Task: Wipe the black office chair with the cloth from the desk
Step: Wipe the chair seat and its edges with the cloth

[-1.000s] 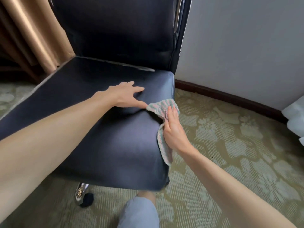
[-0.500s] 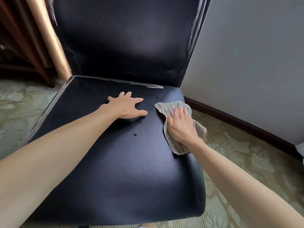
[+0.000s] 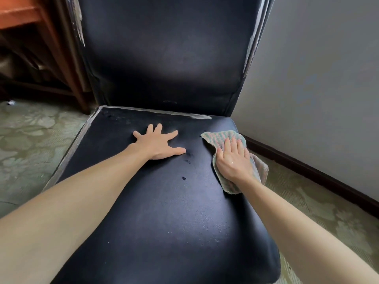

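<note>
The black office chair (image 3: 164, 212) fills the middle of the view, its seat toward me and its tall backrest (image 3: 164, 50) upright behind. A pastel striped cloth (image 3: 217, 138) lies on the seat's right edge, partly hanging over the side. My right hand (image 3: 233, 160) presses flat on the cloth with straight fingers. My left hand (image 3: 158, 143) rests flat on the seat near its back, fingers spread, holding nothing. Small dark specks (image 3: 184, 178) sit on the seat between my hands.
A grey wall (image 3: 317, 78) with a dark baseboard (image 3: 307, 171) runs close along the chair's right. Patterned green carpet (image 3: 30, 136) covers the floor. A wooden desk leg (image 3: 61, 58) stands left of the backrest.
My right hand moved the cloth from the seat's side edge up onto the seat top. My view came closer and higher over the chair. My left hand spread flat on the seat.
</note>
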`<state>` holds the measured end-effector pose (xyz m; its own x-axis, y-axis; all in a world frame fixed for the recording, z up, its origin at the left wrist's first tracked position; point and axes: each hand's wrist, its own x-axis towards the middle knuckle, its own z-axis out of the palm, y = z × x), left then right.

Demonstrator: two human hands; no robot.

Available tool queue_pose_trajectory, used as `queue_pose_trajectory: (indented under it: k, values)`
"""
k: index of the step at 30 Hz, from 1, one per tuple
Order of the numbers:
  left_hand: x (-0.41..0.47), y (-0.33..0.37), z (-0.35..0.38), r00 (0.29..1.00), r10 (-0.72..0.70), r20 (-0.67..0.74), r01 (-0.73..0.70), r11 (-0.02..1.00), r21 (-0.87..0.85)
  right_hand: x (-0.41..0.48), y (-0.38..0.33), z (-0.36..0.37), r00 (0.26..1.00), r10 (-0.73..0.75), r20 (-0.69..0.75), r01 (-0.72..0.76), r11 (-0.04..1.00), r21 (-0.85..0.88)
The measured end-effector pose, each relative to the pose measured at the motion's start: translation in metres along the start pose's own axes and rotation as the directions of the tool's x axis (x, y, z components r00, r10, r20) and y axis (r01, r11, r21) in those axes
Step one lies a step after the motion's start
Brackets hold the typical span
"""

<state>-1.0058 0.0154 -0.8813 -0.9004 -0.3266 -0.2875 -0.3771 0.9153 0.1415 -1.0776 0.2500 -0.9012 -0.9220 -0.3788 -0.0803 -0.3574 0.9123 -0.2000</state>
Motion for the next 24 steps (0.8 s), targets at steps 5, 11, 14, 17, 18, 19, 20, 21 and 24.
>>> queue_pose_trajectory:
  k: [5,11,14,17,18,19,20,21,24]
  values:
    - [0.001,0.001,-0.005,1.000,0.008,-0.006,-0.008,1.000,0.000,0.022,-0.013,0.001,1.000,0.022,-0.010,-0.022,1.000,-0.010]
    - [0.002,-0.003,-0.014,0.999,0.019,-0.032,-0.017,0.998,0.052,0.064,-0.028,-0.001,0.999,0.047,-0.009,-0.047,0.999,0.024]
    - [0.003,-0.006,-0.011,0.999,0.015,-0.035,-0.013,0.998,0.060,0.086,-0.039,-0.002,0.999,0.041,0.004,-0.042,0.999,0.017]
    - [0.004,-0.010,-0.007,0.999,0.014,-0.047,-0.011,0.998,0.062,0.108,-0.054,-0.003,1.000,0.005,0.009,-0.005,1.000,0.022]
    - [0.004,-0.010,-0.006,0.999,0.012,-0.051,-0.008,0.998,0.062,0.115,-0.059,-0.004,1.000,-0.024,0.011,0.024,1.000,0.013]
    - [0.003,-0.011,-0.005,0.999,0.006,-0.053,-0.003,0.998,0.063,0.120,-0.065,-0.003,0.998,-0.066,0.014,0.066,0.998,-0.001]
    - [0.003,-0.010,-0.004,0.999,0.001,-0.055,0.002,0.998,0.064,0.124,-0.072,-0.002,0.993,-0.120,0.019,0.121,0.993,-0.018]
    - [0.003,-0.010,-0.004,0.998,0.000,-0.057,0.004,0.998,0.068,0.126,-0.079,0.000,0.983,-0.182,0.026,0.182,0.983,-0.032]
    - [0.004,-0.010,-0.005,0.998,-0.001,-0.063,0.006,0.997,0.073,0.125,-0.096,0.009,0.944,-0.325,0.061,0.327,0.944,-0.031]
